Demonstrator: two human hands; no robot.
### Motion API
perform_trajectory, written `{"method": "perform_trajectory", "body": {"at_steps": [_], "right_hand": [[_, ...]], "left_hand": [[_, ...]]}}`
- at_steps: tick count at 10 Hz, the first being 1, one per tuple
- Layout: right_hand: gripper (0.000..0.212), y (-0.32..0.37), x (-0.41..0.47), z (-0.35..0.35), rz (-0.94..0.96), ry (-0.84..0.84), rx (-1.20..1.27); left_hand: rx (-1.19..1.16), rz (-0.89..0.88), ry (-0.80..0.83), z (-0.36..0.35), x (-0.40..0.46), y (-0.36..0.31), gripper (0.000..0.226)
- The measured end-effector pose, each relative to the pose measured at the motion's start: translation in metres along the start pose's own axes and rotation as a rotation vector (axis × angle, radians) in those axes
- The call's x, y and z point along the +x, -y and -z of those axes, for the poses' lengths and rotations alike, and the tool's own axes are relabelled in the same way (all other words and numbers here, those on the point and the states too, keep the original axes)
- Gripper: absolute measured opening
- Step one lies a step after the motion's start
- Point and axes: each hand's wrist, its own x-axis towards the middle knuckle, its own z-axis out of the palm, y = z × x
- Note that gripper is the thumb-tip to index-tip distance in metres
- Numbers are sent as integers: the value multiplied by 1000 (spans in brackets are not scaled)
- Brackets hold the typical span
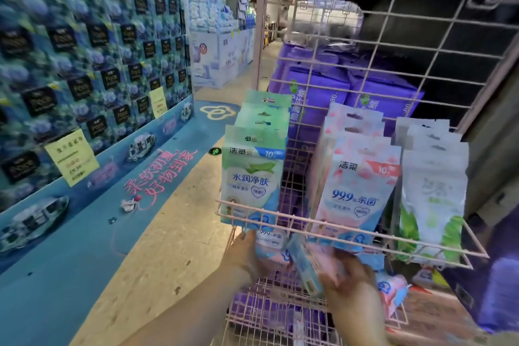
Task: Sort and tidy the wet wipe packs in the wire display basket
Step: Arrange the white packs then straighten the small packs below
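Note:
A pink wire display basket [351, 229] holds three upright rows of wet wipe packs: green packs [251, 177] on the left, pink packs [356, 185] in the middle, white and green packs [432, 194] on the right. Just below its front rail, my left hand [247, 253] grips a pink pack [269, 241] from the left. My right hand [351, 275] holds a small stack of pink packs [304, 264] edge-on, its thumb over the top. Both hands are blurred.
A lower pink wire basket [280, 314] sits under my hands with a loose pink pack [393, 292] in it. Purple packs [317, 93] fill the shelf behind the wire grid. A blue tissue display [84, 64] lines the aisle on the left.

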Motion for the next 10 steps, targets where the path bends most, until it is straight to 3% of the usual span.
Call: {"method": "perform_trajectory", "body": {"at_steps": [1,2,3,4,6,7,8,10], "right_hand": [[57,-1,0,4,-16,3,65],[58,2,-3,13,61,112,66],[52,10,-6,20,156,228,21],[45,14,-3,25,235,255,6],[40,-6,6,27,267,309,-41],[38,-14,7,24,283,304,-80],[36,-11,6,19,311,296,-126],[33,5,7,14,283,343,-80]], "left_hand": [[-791,82,141,1,-6,-6,42],[-682,-24,167,15,-26,-7,31],[83,-226,-35,13,-27,27,46],[-330,-1,-4,16,-21,21,28],[-214,-93,144,8,-10,0,36],[-354,27,232,11,-22,0,36],[-315,-30,241,16,-27,-2,43],[-591,-81,343,40,-47,-10,71]]}}
